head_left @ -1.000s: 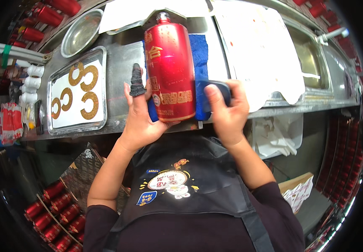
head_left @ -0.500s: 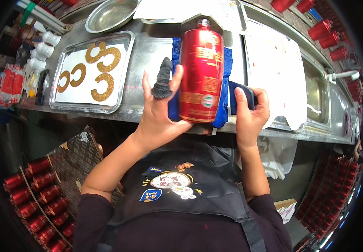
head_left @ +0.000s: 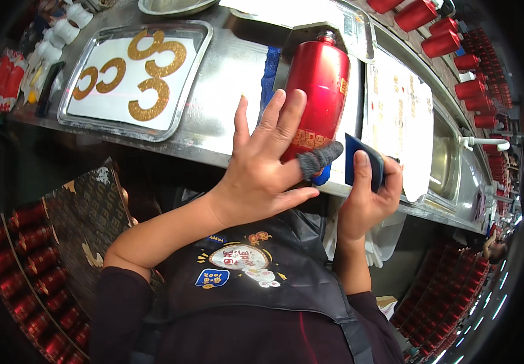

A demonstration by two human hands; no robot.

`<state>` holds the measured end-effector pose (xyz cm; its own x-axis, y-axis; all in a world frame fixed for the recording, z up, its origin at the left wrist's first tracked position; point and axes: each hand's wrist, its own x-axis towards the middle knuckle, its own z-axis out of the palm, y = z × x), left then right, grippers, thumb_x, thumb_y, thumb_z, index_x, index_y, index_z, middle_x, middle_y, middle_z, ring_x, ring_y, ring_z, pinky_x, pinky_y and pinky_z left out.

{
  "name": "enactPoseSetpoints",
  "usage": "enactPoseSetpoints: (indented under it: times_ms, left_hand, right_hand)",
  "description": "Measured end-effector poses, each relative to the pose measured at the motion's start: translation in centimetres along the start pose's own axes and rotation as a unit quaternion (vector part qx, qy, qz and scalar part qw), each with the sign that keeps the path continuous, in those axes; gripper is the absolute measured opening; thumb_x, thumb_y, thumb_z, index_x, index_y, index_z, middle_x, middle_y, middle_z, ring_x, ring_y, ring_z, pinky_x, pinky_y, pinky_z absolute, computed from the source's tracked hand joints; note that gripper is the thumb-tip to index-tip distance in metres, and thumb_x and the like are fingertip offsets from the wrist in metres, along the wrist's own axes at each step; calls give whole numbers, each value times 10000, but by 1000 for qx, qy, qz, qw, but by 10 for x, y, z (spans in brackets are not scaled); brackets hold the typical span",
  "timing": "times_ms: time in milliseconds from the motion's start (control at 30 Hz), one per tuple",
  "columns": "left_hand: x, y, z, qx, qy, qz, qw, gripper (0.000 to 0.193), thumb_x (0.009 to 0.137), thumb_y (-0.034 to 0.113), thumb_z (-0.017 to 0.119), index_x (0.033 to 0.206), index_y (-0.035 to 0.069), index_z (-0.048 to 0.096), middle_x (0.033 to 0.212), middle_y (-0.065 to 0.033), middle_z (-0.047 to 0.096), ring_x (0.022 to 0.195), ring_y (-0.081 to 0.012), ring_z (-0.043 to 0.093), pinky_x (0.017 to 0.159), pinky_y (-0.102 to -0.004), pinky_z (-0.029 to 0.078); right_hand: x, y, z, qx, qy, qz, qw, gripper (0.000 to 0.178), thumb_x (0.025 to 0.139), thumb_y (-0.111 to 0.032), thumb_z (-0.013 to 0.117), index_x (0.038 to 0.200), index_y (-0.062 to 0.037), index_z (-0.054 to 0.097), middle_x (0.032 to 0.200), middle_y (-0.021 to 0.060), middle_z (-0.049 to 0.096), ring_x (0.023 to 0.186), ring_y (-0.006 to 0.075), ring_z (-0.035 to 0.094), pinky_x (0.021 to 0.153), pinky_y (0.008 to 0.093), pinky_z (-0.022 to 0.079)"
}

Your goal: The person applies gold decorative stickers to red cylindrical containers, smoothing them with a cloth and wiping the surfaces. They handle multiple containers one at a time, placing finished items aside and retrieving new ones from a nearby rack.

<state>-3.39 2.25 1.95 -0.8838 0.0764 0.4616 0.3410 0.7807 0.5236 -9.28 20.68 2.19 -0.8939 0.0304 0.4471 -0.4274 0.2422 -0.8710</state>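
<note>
A glossy red bottle (head_left: 317, 79) with gold print lies on the worktop, its neck pointing away and resting by a dark angular holder. My left hand (head_left: 268, 151) spreads its fingers over the bottle's near left side, and one finger wears a dark knit sleeve (head_left: 317, 160). Whether that hand presses on the bottle or only hovers, I cannot tell. Right of the bottle's base, my right hand (head_left: 371, 194) pinches a flat dark blue scraper (head_left: 359, 159) between thumb and fingers. Blue cloth (head_left: 270, 76) shows beside and under the bottle.
Left on the metal counter (head_left: 213, 109) is a tray (head_left: 180, 124) with several gold C-shaped pieces on white paper. A sheet of gold-printed decals (head_left: 398, 115) lies at right, before a sink (head_left: 447, 164). Red bottles (head_left: 440, 43) stand behind; more fill racks (head_left: 37, 267) below.
The bottle has rolled, so its large gold print has left the top face. My left hand has turned palm down, fingers spread across its side. The right hand keeps the scraper. The view has shifted.
</note>
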Motion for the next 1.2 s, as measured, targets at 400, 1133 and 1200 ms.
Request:
enactPoseSetpoints:
  times_ms: [400,1133,1200]
  left_hand:
    - [-25,-18,13,58,56,-112,990,736,701,353,838,1374,142,628,1594,-339,272,1468,-490,308,1149,-712,68]
    - [-6,-6,19,-58,33,-27,997,951,718,218,875,1521,62,390,1625,-275,256,1527,-443,201,1155,-709,59]
    - [2,-4,26,-45,37,-42,997,919,724,218,869,1504,57,412,1626,-276,255,1521,-450,214,1152,-713,69]
  right_hand:
    - [-3,-21,29,-129,-150,-337,921,283,718,25,792,991,-17,728,790,55,599,703,233,598,641,301,496]
    - [4,0,-17,-40,-200,-211,956,323,724,74,828,1004,-48,724,904,87,703,823,220,674,790,346,535]
    - [0,12,-21,9,-221,-153,963,344,694,75,848,995,-47,736,899,85,711,863,212,664,816,334,524]
